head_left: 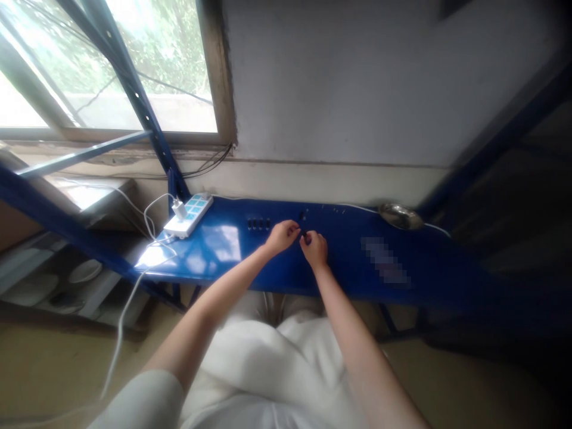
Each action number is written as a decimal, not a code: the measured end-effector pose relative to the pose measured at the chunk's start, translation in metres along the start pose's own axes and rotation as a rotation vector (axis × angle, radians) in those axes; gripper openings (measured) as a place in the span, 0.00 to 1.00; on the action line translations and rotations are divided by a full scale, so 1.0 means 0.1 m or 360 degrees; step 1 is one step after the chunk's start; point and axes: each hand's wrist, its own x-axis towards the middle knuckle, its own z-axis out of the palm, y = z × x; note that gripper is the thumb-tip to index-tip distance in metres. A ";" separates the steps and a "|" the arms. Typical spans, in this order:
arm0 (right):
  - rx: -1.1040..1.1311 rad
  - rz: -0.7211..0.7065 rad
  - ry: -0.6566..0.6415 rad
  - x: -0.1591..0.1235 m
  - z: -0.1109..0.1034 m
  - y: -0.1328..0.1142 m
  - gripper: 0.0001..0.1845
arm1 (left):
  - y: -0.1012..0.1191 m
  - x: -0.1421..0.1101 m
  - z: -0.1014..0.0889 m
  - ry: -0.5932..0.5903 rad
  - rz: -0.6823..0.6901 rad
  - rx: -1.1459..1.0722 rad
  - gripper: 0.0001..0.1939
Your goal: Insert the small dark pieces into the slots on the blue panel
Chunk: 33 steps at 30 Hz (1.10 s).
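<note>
Over the blue tabletop (277, 271) my two hands are close together, fingertips almost meeting. My right hand (316, 247) is closed in a pinch on a small dark piece (304, 233), too small to name more exactly. Beside it, my left hand (282, 236) is also pinched shut, its fingertips right by that piece; what they hold, if anything, is too small to make out. Left of my hands lies a row of several small dark pieces (258, 224). Just beyond my fingers is another small dark piece (302, 215), with a few tiny pale bits (338, 211) farther right.
At the table's left end sits a white power strip (190, 215) with a plugged-in charger (179, 208) and a white cable (120, 328) hanging down. A shiny metal dish (401, 216) stands at the back right. Blue metal uprights (154, 128) frame both sides; a wall is behind.
</note>
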 end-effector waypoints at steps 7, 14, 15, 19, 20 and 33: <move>0.0171 -0.0031 -0.0355 0.17 0.14 -0.09 0.06 | -0.29 -0.43 -0.12 0.0441 -0.0387 -0.0269 0.16; 0.0276 0.0212 -0.0681 0.41 0.39 -0.43 0.05 | -0.45 -0.57 -0.11 0.0642 -0.0571 -0.0381 0.17; 0.0243 0.0209 -0.0689 0.43 0.43 -0.46 0.05 | -0.46 -0.57 -0.12 0.0665 -0.0587 -0.0381 0.17; 0.0152 0.0215 -0.0718 0.47 0.57 -0.52 0.05 | -0.47 -0.59 -0.14 0.0721 -0.0656 -0.0430 0.16; 0.0139 0.0228 -0.0733 0.48 0.60 -0.53 0.05 | -0.46 -0.60 -0.15 0.0728 -0.0672 -0.0449 0.16; -0.0103 0.0233 -0.1048 0.65 0.59 -0.58 0.10 | -0.42 -0.61 -0.16 0.0721 -0.0718 -0.0498 0.15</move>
